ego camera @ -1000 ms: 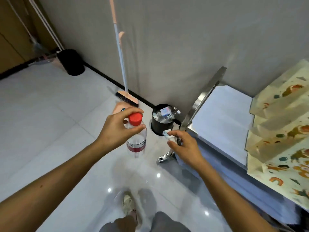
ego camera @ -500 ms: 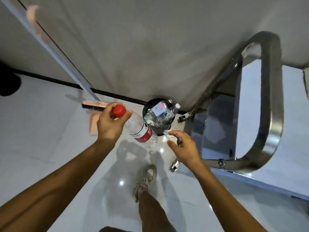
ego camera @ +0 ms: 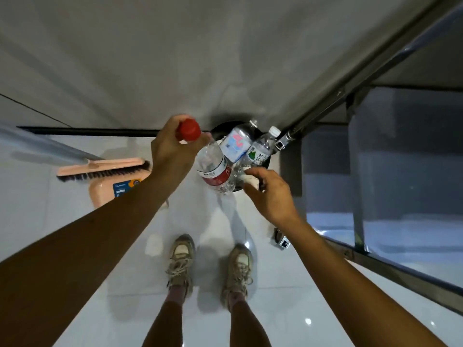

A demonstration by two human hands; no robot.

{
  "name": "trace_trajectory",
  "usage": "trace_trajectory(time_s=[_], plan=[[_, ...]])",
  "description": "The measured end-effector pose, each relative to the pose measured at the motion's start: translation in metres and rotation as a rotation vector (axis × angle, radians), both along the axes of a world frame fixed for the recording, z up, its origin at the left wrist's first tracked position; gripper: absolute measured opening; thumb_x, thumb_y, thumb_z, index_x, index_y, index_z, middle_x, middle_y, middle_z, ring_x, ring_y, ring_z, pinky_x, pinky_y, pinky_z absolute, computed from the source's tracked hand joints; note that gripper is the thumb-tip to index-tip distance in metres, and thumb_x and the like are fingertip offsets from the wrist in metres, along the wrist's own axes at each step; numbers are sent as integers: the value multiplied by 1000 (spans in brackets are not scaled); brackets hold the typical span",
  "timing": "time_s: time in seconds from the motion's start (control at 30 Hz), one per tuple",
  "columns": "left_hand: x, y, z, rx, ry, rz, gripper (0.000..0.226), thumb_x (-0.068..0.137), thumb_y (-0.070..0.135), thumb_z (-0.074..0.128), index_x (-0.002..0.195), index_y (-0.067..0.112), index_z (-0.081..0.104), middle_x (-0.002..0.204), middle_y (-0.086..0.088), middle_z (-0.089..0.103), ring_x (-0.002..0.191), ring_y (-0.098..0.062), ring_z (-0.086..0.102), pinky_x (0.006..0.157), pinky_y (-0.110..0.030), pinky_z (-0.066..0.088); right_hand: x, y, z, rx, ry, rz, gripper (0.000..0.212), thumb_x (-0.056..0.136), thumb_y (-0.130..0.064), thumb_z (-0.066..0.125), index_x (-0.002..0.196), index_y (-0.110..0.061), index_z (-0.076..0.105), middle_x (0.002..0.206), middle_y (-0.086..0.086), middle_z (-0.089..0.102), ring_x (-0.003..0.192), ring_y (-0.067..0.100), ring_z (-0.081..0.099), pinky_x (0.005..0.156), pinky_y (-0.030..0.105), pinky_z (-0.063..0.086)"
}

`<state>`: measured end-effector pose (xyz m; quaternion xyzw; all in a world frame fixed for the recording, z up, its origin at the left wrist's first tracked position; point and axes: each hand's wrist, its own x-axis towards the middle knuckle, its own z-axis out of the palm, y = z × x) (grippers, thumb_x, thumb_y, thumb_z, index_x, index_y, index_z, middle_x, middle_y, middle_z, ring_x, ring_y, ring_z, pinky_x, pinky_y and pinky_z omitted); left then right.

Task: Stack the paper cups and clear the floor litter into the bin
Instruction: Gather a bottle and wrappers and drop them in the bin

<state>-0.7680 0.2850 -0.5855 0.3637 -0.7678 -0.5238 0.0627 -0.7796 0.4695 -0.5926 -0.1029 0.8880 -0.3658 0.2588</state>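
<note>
A person looks straight down past both arms at a small black bin (ego camera: 221, 126) standing on the floor against the wall.

The left grip (ego camera: 175, 151) is closed, fingers curled round the neck of a clear plastic bottle (ego camera: 213, 169) just under its red cap (ego camera: 189, 130). The bottle hangs tilted, its base over the near rim of the bin. It looks empty, so it is probably very light. Its thin walls would likely dent and crackle if squeezed at the middle, and the smooth plastic may slip. The stiff neck below the cap is the firmest place to hold, and that is where it is held.

The bottle is transparent and ribbed, with a red and white label band round its lower half.

The right grip (ego camera: 268, 194) is closed in a pinch on a small crumpled white scrap (ego camera: 251, 180), soft and nearly weightless by its look, just beside the bin's rim.

The bin already holds two other bottles (ego camera: 236, 144), so it looks nearly full. More litter may perch on top and not drop in.
</note>
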Motion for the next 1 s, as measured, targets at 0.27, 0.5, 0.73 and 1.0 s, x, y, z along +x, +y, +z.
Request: trace_trajectory(time_s=[0.27, 0.5, 0.73, 1.0], plan=[[-40, -25, -65, 50, -42, -228, 36, 71, 25, 76, 102, 21, 58, 97, 5, 59, 88, -12, 55, 75, -7, 41, -9, -18, -58, 110, -102, -176, 34, 85, -19, 62, 118, -16, 56, 119, 10, 56, 101, 22, 57, 88, 31, 47], [-69, -11, -86, 51, -67, -365, 38, 74, 21, 74, 108, 14, 58, 99, 5, 55, 91, -11, 51, 75, -11, 44, -18, -16, -71, 124, -121, -243, 35, 86, -22, 60, 120, -16, 54, 122, 10, 55, 106, 24, 56, 88, 34, 47], [-100, 15, -89, 6, -190, -574, 55, 76, 20, 73, 125, 20, 49, 126, -1, 54, 105, -9, 46, 84, -15, 33, -20, -4, -70, 136, -137, -243, 36, 87, -21, 58, 123, -20, 52, 125, 7, 53, 108, 22, 54, 90, 33, 46], [-77, 14, -94, -62, -232, -769, 56, 74, 21, 73, 125, 18, 50, 127, -4, 54, 117, -22, 50, 93, -28, 42, -20, 1, -67, 132, -129, -263, 38, 86, -19, 60, 123, -19, 51, 121, 8, 54, 104, 24, 55, 90, 36, 48]])
